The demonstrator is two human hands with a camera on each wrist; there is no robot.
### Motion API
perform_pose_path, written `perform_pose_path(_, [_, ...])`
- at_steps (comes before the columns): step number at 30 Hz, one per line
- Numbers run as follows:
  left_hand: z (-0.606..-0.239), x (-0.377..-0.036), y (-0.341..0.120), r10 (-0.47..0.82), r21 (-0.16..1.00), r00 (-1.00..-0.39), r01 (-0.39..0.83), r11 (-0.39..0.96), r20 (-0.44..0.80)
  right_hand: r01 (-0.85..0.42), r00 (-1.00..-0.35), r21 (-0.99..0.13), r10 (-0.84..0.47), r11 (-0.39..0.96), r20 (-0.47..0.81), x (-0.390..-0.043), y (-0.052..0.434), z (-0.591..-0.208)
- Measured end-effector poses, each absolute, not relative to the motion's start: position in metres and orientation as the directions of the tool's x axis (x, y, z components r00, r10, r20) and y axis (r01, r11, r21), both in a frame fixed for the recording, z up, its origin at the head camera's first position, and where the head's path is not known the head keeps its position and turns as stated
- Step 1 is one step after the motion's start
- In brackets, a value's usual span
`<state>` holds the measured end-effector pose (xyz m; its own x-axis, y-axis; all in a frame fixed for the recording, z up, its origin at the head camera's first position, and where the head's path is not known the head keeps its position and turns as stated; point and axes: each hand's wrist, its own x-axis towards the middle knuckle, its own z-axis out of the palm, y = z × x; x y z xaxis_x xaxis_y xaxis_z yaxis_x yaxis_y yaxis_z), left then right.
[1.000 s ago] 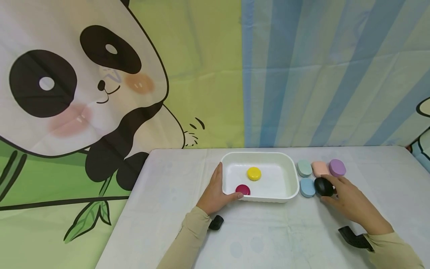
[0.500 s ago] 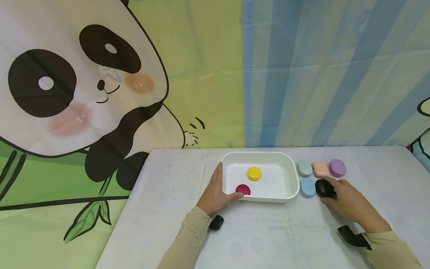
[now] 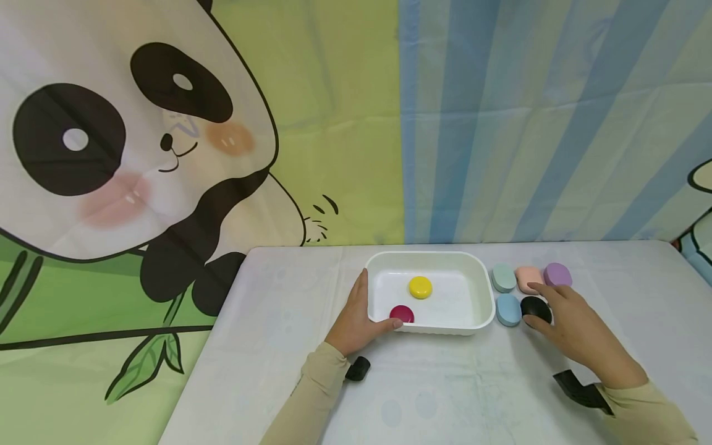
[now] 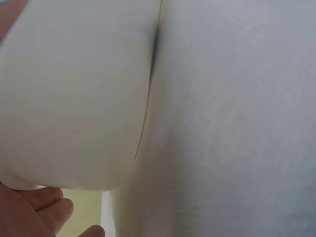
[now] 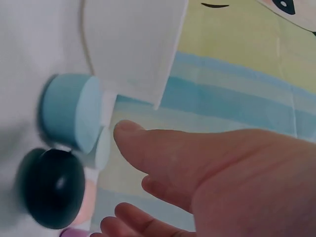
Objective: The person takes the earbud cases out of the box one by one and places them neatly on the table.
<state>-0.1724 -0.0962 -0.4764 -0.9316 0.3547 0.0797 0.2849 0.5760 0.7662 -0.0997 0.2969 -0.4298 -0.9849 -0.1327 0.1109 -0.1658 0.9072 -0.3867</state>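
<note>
Hovering over the table (image 3: 456,377), our right hand (image 3: 575,330) had its thumb and forefinger parted, with the black piece (image 3: 539,309) on the cloth between and below them. They held nothing; from the right wrist we could see a gap between thumb and piece. We judged that the spread was wide because the rounded sides gave a hold best from opposite edges.

Just left of that thumb's tip stood the light blue block (image 3: 508,310), with the mint block (image 3: 503,279) behind it. The peach block (image 3: 527,277) lay just beyond the forefinger, and the purple block (image 3: 558,274) beyond the knuckles. Such close neighbours probably called for fingers coming from above.

Our left hand (image 3: 358,324) bordered a corner of the white tray (image 3: 456,303), its fingers fairly straight along the side wall and its thumb stretched apart from them to the near rim, presumably to stop the tray sliding; how firmly it pressed, we could not tell. Inside, the red piece (image 3: 402,313) lay just past that thumb's tip, and the yellow piece (image 3: 420,287) farther in.
</note>
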Motion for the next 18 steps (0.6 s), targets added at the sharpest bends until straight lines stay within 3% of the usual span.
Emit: perform_pose_path(18, [-0.48, -0.173, -0.097, 0.348, 0.763, -0.935, 0.279, 0.584, 0.075, -0.328, -0.933, -0.437, -0.214, 0.837, 0.291, -0.119, 0.239, -0.411])
